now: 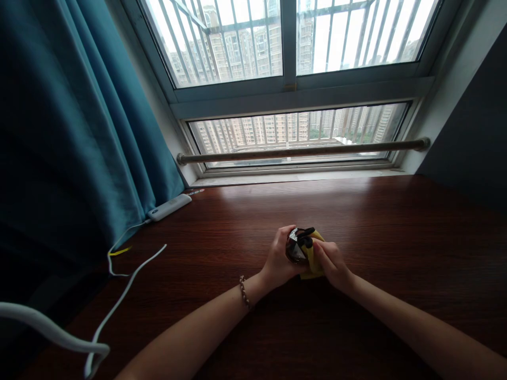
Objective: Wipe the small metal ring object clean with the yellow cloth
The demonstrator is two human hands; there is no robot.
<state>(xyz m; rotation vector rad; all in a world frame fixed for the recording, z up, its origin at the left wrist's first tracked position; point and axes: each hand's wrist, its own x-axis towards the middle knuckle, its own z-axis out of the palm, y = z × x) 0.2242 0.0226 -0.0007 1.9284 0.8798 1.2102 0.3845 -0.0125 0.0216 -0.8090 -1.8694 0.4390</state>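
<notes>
Near the middle of the table, my left hand (pixel 282 256) is curled around a dark, glossy object (pixel 295 248) with bright reflections; I cannot make out its kind. My right hand (pixel 335 264) pinches a yellow cloth-like piece with black edging (pixel 313 266), pressed against the right side of the dark object. Both things touch each other between my hands. My fingers hide part of each. A beaded bracelet (pixel 244 293) circles my left wrist.
The brown wooden tabletop (pixel 222 221) reaches to the window sill. At left lie a white power strip (pixel 170 207), a white cable (pixel 127 287) and a yellow strip (pixel 120 252), beside a blue curtain (pixel 130 132). A metal rail (pixel 309 151) crosses the window.
</notes>
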